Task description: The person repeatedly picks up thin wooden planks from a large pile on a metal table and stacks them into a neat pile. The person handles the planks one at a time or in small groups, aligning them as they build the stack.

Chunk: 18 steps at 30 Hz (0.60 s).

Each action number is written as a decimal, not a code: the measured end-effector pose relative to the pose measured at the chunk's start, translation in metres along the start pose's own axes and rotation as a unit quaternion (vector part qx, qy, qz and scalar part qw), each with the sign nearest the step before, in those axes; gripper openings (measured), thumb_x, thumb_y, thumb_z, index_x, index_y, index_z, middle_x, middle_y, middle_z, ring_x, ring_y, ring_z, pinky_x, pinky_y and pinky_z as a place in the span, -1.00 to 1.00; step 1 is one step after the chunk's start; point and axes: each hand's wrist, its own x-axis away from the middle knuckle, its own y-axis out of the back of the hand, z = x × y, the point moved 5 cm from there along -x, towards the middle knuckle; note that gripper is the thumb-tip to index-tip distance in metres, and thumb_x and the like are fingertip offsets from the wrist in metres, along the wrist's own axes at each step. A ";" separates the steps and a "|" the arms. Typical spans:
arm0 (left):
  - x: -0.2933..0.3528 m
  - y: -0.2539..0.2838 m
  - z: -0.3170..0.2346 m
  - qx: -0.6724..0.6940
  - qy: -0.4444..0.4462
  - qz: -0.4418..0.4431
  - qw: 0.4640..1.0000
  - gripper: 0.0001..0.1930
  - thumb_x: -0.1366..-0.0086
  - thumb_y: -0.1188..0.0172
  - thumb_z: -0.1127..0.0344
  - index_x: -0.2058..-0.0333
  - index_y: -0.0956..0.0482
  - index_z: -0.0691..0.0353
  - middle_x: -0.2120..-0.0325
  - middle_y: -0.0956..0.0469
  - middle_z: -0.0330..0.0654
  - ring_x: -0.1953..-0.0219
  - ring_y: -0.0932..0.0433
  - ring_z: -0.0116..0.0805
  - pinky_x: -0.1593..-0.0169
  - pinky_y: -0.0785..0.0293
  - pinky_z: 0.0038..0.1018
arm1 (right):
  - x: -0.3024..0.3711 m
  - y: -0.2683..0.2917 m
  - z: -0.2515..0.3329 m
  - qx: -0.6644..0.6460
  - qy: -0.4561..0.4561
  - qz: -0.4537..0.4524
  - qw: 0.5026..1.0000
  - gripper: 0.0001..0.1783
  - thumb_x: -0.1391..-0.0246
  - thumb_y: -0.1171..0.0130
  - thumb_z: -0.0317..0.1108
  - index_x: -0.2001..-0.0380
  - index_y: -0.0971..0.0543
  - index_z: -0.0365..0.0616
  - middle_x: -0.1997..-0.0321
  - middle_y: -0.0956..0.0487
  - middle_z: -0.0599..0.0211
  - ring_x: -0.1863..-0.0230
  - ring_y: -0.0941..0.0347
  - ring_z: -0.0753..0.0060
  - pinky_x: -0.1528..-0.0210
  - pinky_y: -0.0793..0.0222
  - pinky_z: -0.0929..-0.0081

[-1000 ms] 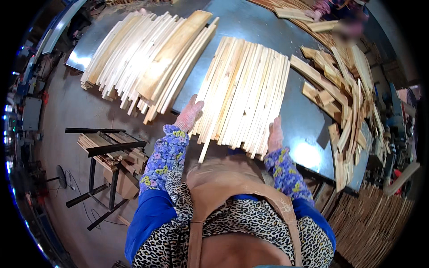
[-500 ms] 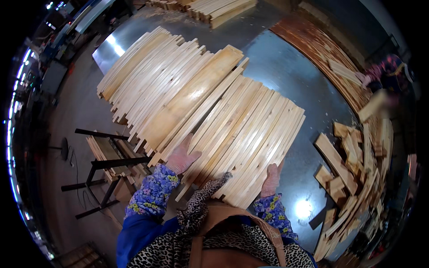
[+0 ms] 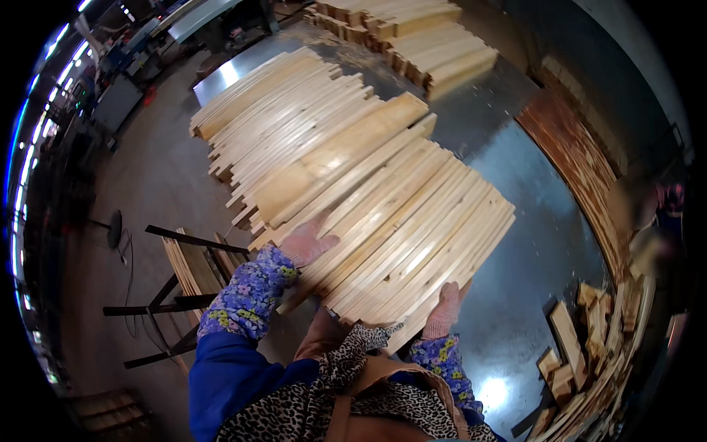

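A row of pale wooden strips lies side by side on the metal table. My left hand, in a pink glove, grips the row's left side near its close end, thumb spread over the top and some fingers hidden between strips. My gloved right hand presses the row's right edge, fingers along the outermost strip, so the row sits between both hands. A second row of strips lies against it on the left, with a wider yellowish board along its near side. The strip ends are uneven.
Stacked wood stands at the table's far end. Offcuts pile up on the right, near a long reddish-brown board. At the right rim, a co-worker's pink sleeve shows. A black metal frame with boards stands at left.
The gap between the two rows has narrowed, with my hands still on the right row. The view has shifted, and the co-worker now appears nearer the right rim.
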 end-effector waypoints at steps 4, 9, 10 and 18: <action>-0.026 0.036 0.010 0.022 0.005 0.045 0.999 -0.06 -0.44 -0.25 -0.13 -0.55 -0.12 0.35 -0.47 -0.29 0.31 -0.52 -0.28 0.15 -0.56 -0.16 -0.22 | -0.003 -0.045 -0.006 0.020 0.003 -0.033 0.999 -0.15 -0.45 -0.14 -0.25 -0.65 -0.03 -0.17 -0.42 -0.40 0.05 -0.25 -0.42 0.27 -0.43 -0.37 0.25; -0.084 0.079 0.029 0.017 0.039 0.090 0.995 -0.08 -0.47 -0.21 -0.14 -0.58 -0.10 0.28 -0.51 -0.24 0.29 -0.55 -0.23 0.16 -0.58 -0.13 -0.20 | -0.022 -0.104 -0.027 0.097 -0.009 -0.033 0.995 -0.05 -0.44 -0.10 -0.24 -0.67 0.14 -0.27 -0.37 -0.43 -0.02 -0.29 -0.40 0.20 -0.45 -0.32 0.28; -0.098 0.086 0.031 0.025 0.038 0.109 0.993 -0.08 -0.48 -0.20 -0.16 -0.57 -0.11 0.29 -0.49 -0.26 0.31 -0.54 -0.25 0.19 -0.57 -0.15 -0.17 | -0.029 -0.115 -0.035 0.072 -0.007 -0.042 0.996 -0.04 -0.45 -0.11 -0.24 -0.67 0.15 -0.26 -0.41 -0.40 -0.06 -0.33 -0.39 0.16 -0.49 -0.29 0.24; -0.123 0.152 0.004 -0.292 -0.019 0.150 0.944 -0.51 -0.45 -0.11 -0.11 -0.03 -0.67 0.20 -0.15 -0.66 0.09 -0.25 -0.59 0.07 -0.32 -0.47 -0.09 | -0.042 -0.146 -0.084 -0.029 0.007 -0.046 0.998 -0.09 -0.46 -0.17 -0.34 -0.68 0.08 -0.13 -0.57 -0.28 -0.08 -0.52 -0.29 0.03 -0.64 -0.18 0.13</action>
